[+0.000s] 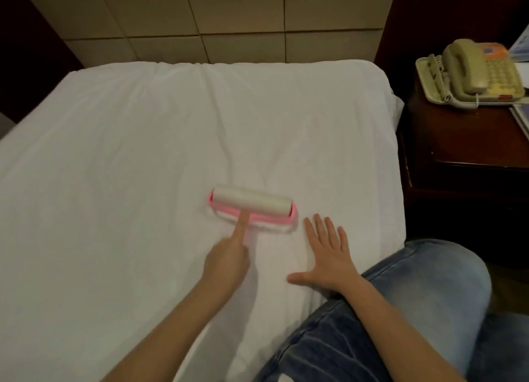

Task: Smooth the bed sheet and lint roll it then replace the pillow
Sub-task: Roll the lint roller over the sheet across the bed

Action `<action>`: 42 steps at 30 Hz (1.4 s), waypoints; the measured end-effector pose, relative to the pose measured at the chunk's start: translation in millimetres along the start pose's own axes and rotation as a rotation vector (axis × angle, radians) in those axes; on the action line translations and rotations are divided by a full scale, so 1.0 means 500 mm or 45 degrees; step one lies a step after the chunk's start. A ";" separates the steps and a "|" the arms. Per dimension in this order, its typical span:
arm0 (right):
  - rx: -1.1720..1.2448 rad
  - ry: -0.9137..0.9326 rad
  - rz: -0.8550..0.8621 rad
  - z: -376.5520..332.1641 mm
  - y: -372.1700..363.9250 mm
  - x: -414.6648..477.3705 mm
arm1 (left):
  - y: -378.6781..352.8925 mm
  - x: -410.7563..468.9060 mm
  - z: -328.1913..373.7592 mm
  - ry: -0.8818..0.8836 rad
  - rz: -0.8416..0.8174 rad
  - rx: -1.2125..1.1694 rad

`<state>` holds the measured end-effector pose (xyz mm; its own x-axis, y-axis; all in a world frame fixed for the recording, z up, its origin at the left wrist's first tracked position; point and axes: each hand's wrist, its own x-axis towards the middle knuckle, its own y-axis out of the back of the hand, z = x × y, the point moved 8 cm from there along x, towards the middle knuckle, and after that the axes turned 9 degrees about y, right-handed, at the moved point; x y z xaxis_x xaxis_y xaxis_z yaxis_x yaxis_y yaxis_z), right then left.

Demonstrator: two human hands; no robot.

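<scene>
Your left hand has its index finger stretched straight along the neck of the lint roller while the other fingers curl under around its handle, and your right hand lies flat just to the right, fingers straight and spread, thumb out to the left. The roller sits crosswise near the middle of the white bed sheet, a pale, whitish drum in a pink frame, slightly blurred. The sheet shows soft creases running toward the far edge, and your knee in blue jeans rests on its near right corner.
</scene>
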<state>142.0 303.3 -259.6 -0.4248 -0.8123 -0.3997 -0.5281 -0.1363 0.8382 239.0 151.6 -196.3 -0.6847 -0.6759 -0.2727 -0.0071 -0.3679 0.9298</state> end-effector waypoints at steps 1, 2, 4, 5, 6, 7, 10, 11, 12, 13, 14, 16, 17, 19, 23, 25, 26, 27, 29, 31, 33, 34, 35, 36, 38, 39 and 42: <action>0.007 -0.006 0.004 -0.002 0.000 0.000 | 0.015 0.043 0.027 -0.009 0.014 -0.015; 0.024 -0.010 0.013 -0.003 0.001 -0.001 | 0.028 0.078 0.055 -0.021 0.006 -0.022; 0.062 -0.028 0.033 -0.004 0.005 -0.004 | 0.040 0.106 0.085 -0.008 -0.003 -0.044; 0.074 -0.038 0.039 -0.002 0.006 -0.007 | 0.034 0.091 0.082 0.018 -0.020 -0.041; 0.083 -0.044 0.042 0.000 0.005 -0.009 | 0.021 0.059 0.068 0.042 -0.036 -0.020; 0.091 -0.046 0.048 0.003 0.005 -0.010 | 0.001 0.014 0.046 0.062 -0.047 0.011; 0.100 -0.039 0.071 0.002 0.004 -0.008 | -0.047 -0.125 -0.018 0.121 -0.141 0.141; 0.102 -0.036 0.079 0.001 0.004 -0.008 | -0.051 -0.144 -0.030 0.140 -0.164 0.166; 0.094 -0.034 0.079 0.000 0.005 -0.008 | -0.052 -0.146 -0.031 0.144 -0.172 0.169; 0.090 -0.035 0.076 0.000 0.004 -0.009 | -0.047 -0.134 -0.023 0.132 -0.167 0.156; 0.095 -0.043 0.078 0.004 0.004 -0.009 | -0.039 -0.108 -0.010 0.107 -0.137 0.130; 0.119 -0.057 0.089 0.008 0.003 -0.013 | -0.017 -0.029 0.026 0.054 -0.055 0.065; 0.135 -0.057 0.094 0.009 0.001 -0.015 | -0.006 0.020 0.049 0.033 -0.022 0.017; 0.171 -0.052 0.104 0.008 0.001 -0.018 | 0.022 0.106 0.101 0.000 0.002 -0.107; 0.191 -0.060 0.131 0.015 0.003 -0.021 | 0.035 0.121 0.127 -0.008 -0.074 -0.128; 0.185 -0.071 0.138 0.020 0.002 -0.020 | 0.024 0.043 0.080 0.011 -0.109 -0.038; 0.185 -0.073 0.138 0.021 0.001 -0.018 | 0.016 -0.008 0.051 0.020 -0.137 0.011; 0.189 -0.073 0.138 0.021 -0.001 -0.016 | 0.008 -0.060 0.023 0.043 -0.176 0.056; 0.188 -0.076 0.154 0.021 -0.001 -0.012 | 0.005 -0.135 -0.013 0.097 -0.222 0.156; 0.187 -0.081 0.157 0.021 -0.001 -0.009 | 0.001 -0.149 -0.013 0.096 -0.255 0.195; 0.190 -0.080 0.164 0.022 -0.001 -0.010 | 0.006 -0.107 0.011 0.059 -0.193 0.139; 0.189 -0.079 0.161 0.022 0.000 -0.010 | 0.009 -0.066 0.027 0.039 -0.145 0.103; 0.190 -0.078 0.154 0.023 0.001 -0.012 | 0.012 -0.016 0.046 0.024 -0.095 0.061; 0.197 -0.079 0.150 0.023 0.002 -0.013 | 0.019 0.036 0.069 0.009 -0.051 0.001; 0.210 -0.082 0.146 0.023 0.003 -0.016 | 0.035 0.119 0.118 -0.020 -0.025 -0.125; 0.215 -0.084 0.143 0.023 0.001 -0.016 | 0.038 0.143 0.136 -0.034 -0.029 -0.160; 0.227 -0.089 0.135 0.026 -0.002 -0.017 | 0.032 0.123 0.145 -0.008 -0.040 -0.139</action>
<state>136.4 317.6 -261.8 -0.5315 -0.7745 -0.3429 -0.5971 0.0554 0.8003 144.0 150.5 -180.3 -0.6897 -0.6593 -0.2995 0.0503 -0.4562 0.8884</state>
